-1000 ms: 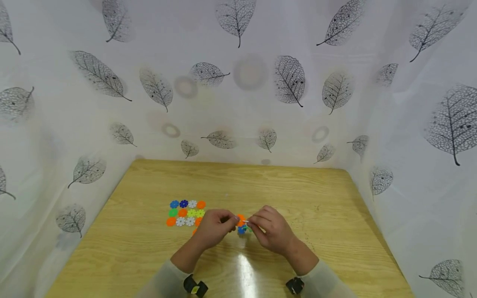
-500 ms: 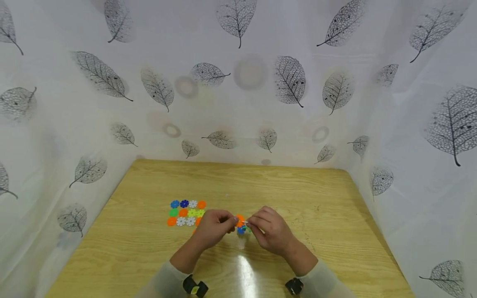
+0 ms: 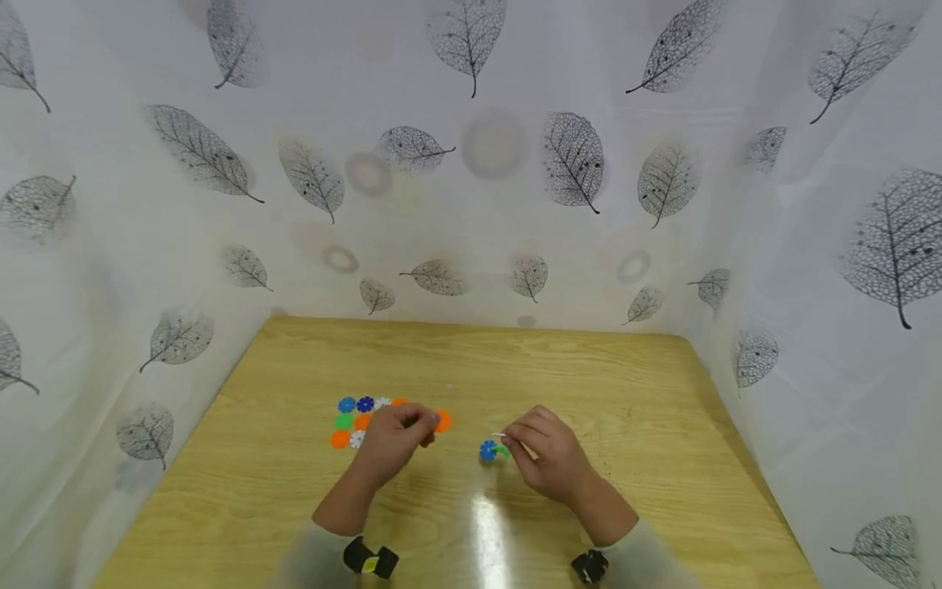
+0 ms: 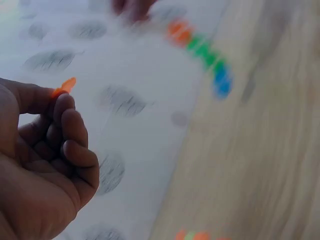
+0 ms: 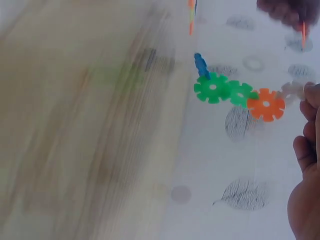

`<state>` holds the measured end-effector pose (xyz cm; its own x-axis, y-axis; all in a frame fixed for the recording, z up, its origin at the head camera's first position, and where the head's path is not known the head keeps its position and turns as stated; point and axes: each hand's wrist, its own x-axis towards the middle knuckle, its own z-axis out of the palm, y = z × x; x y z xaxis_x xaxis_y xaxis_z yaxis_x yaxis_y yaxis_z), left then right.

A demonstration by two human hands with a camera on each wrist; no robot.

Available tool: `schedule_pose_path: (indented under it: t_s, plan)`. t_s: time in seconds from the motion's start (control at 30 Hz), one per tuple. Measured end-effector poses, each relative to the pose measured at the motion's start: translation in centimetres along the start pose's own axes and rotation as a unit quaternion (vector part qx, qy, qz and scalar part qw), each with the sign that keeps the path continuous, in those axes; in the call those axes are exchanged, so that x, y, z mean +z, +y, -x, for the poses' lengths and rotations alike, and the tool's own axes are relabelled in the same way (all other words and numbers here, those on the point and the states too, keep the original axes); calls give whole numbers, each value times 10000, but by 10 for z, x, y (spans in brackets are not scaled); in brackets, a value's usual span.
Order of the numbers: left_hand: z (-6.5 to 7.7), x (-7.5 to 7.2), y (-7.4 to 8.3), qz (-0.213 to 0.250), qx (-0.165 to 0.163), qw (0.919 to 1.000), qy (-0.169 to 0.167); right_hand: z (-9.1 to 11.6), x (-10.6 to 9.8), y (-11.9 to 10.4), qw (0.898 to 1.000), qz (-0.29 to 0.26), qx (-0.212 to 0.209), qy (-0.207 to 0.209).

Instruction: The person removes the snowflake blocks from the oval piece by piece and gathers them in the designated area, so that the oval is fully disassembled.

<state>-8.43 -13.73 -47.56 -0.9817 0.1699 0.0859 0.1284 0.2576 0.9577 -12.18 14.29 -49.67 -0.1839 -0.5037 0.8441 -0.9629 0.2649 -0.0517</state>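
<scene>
My left hand (image 3: 397, 442) pinches an orange notched plastic disc (image 3: 443, 420) between thumb and forefinger, its other fingers curled. My right hand (image 3: 553, 460) grips the white notched disc (image 5: 291, 91) at one end of a short interlocked chain. From there the chain continues with an orange disc (image 5: 266, 104), two green discs (image 5: 212, 88) and a blue disc (image 5: 201, 65) set edge-on at the far end. The chain hangs above the table, apart from the left hand's disc. In the head view the right hand hides part of it.
Rows of loose notched discs (image 3: 344, 421) in several colours lie on the wooden table (image 3: 633, 393), left of centre; my left hand covers some of them. Curtains (image 3: 471, 213) with a leaf print enclose the table's back and sides. Each wrist wears a black camera strap (image 3: 370, 558).
My left hand has moved left, away from the right hand, carrying the orange disc. The right hand has shifted slightly right with the chain. Before, both hands were close together at the pieces.
</scene>
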Motion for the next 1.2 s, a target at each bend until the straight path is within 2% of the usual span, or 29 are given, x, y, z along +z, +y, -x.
schedule_pose_path:
  t_s: [0.1,0.23,0.4,0.53,0.8,0.93,1.2]
  plan:
    - [3,-23,-2,49,-130,9995,271,9,-11,5,9995,26,299,71]
    - [7,-40,-10,-81,-377,9991,170,16,-19,11,9988,93,483,9]
    - [12,-48,-23,-208,-772,9961,377,20,-21,15,9989,75,461,76]
    - [17,-57,-29,-456,-831,9939,557,22,-21,15,9988,59,478,107]
    - [23,-76,-41,-874,-1065,9881,678,20,-19,14,9991,37,407,75]
    - [26,-81,-48,-1201,-1101,9844,660,18,-19,14,9993,40,363,61]
    - [29,-84,-62,-1758,-1485,9725,365,15,-17,11,9995,19,314,26]
